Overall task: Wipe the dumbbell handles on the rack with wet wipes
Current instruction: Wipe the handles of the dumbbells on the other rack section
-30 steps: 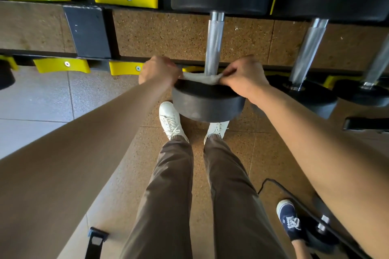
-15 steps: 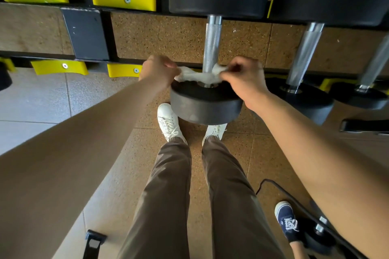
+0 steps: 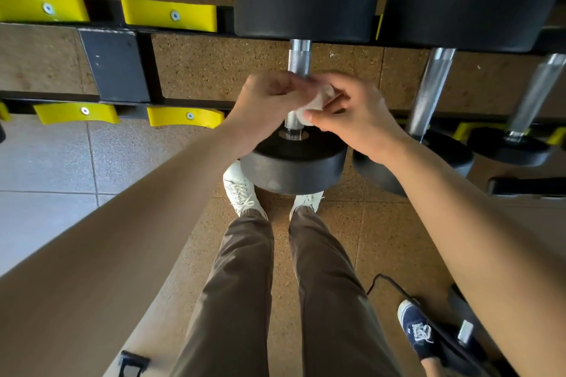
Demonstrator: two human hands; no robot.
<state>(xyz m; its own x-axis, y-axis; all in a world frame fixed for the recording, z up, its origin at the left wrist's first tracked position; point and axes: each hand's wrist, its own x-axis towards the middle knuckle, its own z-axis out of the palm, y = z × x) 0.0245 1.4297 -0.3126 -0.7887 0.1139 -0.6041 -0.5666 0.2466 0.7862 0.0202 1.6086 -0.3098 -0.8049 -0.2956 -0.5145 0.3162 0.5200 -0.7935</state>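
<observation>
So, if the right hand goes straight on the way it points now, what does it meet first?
The right hand meets the wet wipe, which it pinches around the dumbbell handle. Just beyond is the left hand, holding the other side; depth there is unclear.

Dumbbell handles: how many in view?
3: centre handle wrapped in the wet wipe, second handle right of it, third handle at the right edge. More may sit off-frame.
</observation>
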